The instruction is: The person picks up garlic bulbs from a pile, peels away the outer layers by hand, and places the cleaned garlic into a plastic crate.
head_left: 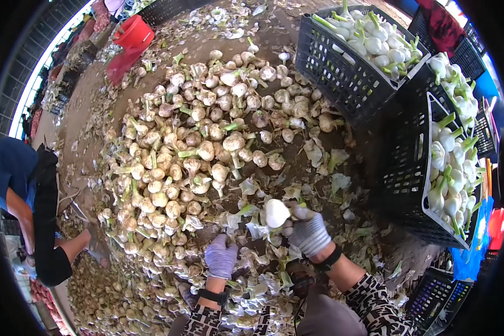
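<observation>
My right hand, in a pale striped glove, is closed on a clean white garlic bulb, held above scattered peelings. My left hand, in a lilac glove, is to the left and lower, its fingers curled over the peelings; whatever it grips is hidden. Just beyond both hands spreads a heap of dirt-coloured garlic bulbs, many with short green stems. Loose papery skins lie between the heap and my hands.
Black crates full of white garlic, one at the back right and one at the right, stand beside the heap. A red bucket is at the far left. Another person sits at the left edge. A blue plastic bag hangs at right.
</observation>
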### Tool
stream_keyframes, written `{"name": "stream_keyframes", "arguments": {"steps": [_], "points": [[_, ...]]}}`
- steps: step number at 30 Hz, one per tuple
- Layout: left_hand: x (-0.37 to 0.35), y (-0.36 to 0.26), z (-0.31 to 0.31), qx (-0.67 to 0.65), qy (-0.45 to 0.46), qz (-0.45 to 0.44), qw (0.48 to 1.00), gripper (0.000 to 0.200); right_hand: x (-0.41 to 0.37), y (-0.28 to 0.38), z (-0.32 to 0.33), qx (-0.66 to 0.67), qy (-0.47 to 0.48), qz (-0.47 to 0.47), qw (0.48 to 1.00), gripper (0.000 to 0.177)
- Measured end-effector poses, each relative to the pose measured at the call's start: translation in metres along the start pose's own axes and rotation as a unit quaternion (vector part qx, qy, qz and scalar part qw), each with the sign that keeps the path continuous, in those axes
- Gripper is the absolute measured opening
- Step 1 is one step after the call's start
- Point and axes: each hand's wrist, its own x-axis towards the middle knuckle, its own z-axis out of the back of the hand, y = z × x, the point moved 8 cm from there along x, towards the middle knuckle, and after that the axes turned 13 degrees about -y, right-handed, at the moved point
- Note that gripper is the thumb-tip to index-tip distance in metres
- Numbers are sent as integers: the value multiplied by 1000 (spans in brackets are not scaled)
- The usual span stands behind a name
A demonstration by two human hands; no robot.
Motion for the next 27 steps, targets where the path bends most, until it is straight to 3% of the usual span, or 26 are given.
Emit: {"name": "stream_keyframes", "arguments": {"steps": [2,3,5,6,7,8,9,10,11,12,13,14,15,17,19,20,21,22,23,25,26,27], "points": [[-6,-10,-11,135,-87,-238,958,29,-18,38,-7,-8,-49,132,990,40],[-14,-17,-19,205,-13,-238,949,41,-45,64,-20,70,-86,222,969,41],[-37,2,-60,206,105,-288,929,46,-77,114,-65,144,221,268,927,42],[-59,27,-102,161,308,-241,906,49,-113,129,-85,120,539,196,811,41],[-94,53,-135,109,498,-184,840,52,-117,136,-100,103,530,224,811,41],[-121,33,-128,69,541,-198,814,51,-105,145,-101,44,427,307,849,42],[-148,12,-120,28,584,-207,784,49,-75,155,-84,-58,222,387,893,44],[-169,21,-132,-56,648,-166,741,49,-44,155,-73,-185,55,401,895,45],[-164,13,-128,-32,636,-180,750,49,-15,148,-68,-322,-40,389,862,46],[-157,0,-118,-7,625,-192,757,48,20,137,-63,-466,-131,378,789,50],[-139,-18,-104,28,577,-210,789,49,81,137,-33,-569,-130,493,645,54],[-121,-28,-92,62,526,-228,817,50,98,126,-33,-633,-179,488,573,55],[-102,-33,-87,7,451,-293,843,47,110,118,-37,-704,-203,487,476,52],[-62,-23,-68,-47,373,-101,921,44,129,110,-24,-686,-199,445,540,38],[-31,-40,-35,-171,170,-143,960,43,133,97,-12,-674,-188,440,563,32],[-26,-47,-33,-172,170,-139,960,43,132,83,0,-565,-135,397,710,27],[-13,-55,-20,-261,105,-100,954,47,125,68,1,-435,-79,339,830,22],[-3,-58,-8,-345,38,-60,936,51,114,51,4,-410,-59,271,869,21],[1,-64,-9,-345,38,-55,936,51,97,32,2,-380,-39,200,902,21],[3,-74,-14,-517,92,-9,851,57,108,5,39,-424,-17,212,880,23],[4,-74,-11,-516,91,-5,852,57,82,-7,19,-383,9,172,907,35],[3,-73,-9,-459,106,-11,882,60,66,-9,7,-381,8,169,909,35]]}}
